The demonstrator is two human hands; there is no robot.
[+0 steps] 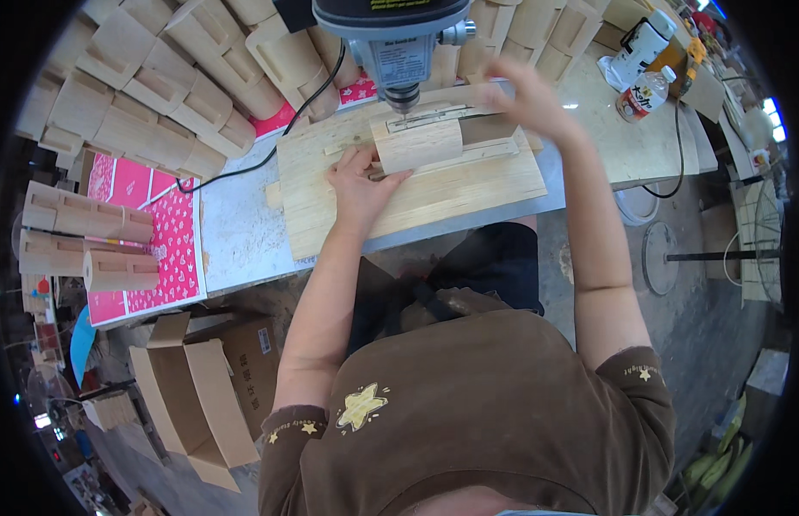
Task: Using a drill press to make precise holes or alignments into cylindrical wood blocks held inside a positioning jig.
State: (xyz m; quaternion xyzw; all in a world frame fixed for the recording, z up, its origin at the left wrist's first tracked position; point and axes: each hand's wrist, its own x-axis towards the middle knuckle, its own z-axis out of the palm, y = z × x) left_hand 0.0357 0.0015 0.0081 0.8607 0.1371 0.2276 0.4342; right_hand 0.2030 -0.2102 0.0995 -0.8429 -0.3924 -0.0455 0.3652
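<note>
A pale wooden cylinder (423, 148) lies on its side in a wooden jig on a flat wooden board (330, 219). My left hand (362, 176) grips its left end, with the thumb along the near side and the fingers at the far side. Just above the cylinder's far side is the chuck (404, 97) of a drill press (391, 34). Raised over the right end of the jig, my right hand (532, 103) is smeared by motion, and whether it holds anything is unclear.
Many similar wooden cylinders (206, 52) are stacked behind and to the left. A black cable (283, 142) runs across the bench. At the right stand a drink bottle (646, 95) and a white flask (644, 43). An open cardboard box (219, 404) sits on the floor at left.
</note>
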